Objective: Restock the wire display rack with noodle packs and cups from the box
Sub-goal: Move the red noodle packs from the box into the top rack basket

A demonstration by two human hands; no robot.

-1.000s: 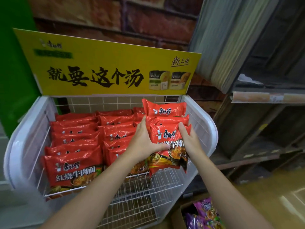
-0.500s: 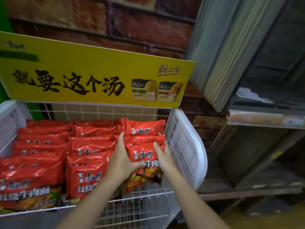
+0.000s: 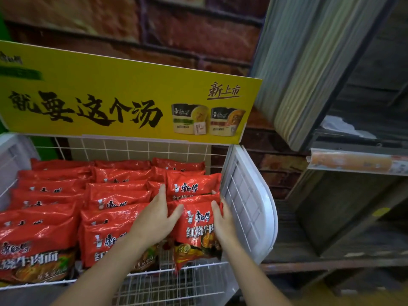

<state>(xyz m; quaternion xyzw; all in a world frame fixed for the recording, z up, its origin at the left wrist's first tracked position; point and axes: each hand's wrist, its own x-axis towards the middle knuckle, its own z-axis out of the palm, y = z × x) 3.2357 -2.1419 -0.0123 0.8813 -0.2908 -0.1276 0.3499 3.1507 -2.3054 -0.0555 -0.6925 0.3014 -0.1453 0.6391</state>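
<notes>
**Change noted:** a second ago the held packs (image 3: 194, 187) stood proud of the neighbouring rows. They now sit lower, bedded into the rightmost column of the wire rack (image 3: 132, 151). On this evidence the placement is judged all but complete, with only release and squaring-up outstanding. The column looks close to full.

**Hands:** the left hand (image 3: 154, 219) lies with fingers straight and together against the left flank of the held packs. Its thumb is spread across the upper face of the front pack (image 3: 198, 230). The right hand (image 3: 224, 221) has its fingers hooked round the right edge, tips partly hidden. Between them the two hands squeeze the bundle. Just outside the right fingers stands the white side panel (image 3: 249, 202). Just outside the left fingers lies the middle column (image 3: 117, 202) of packs.

**Orientation:** the front pack leans back with its printed face up toward the camera. Its logo end points toward the fingertips and the yellow sign (image 3: 110, 96) beyond them, and its picture end toward the wrists. Its long axis appears to run wrist to fingertip. Below the palms, its lower corner overlaps the front rail (image 3: 209, 265).
</notes>
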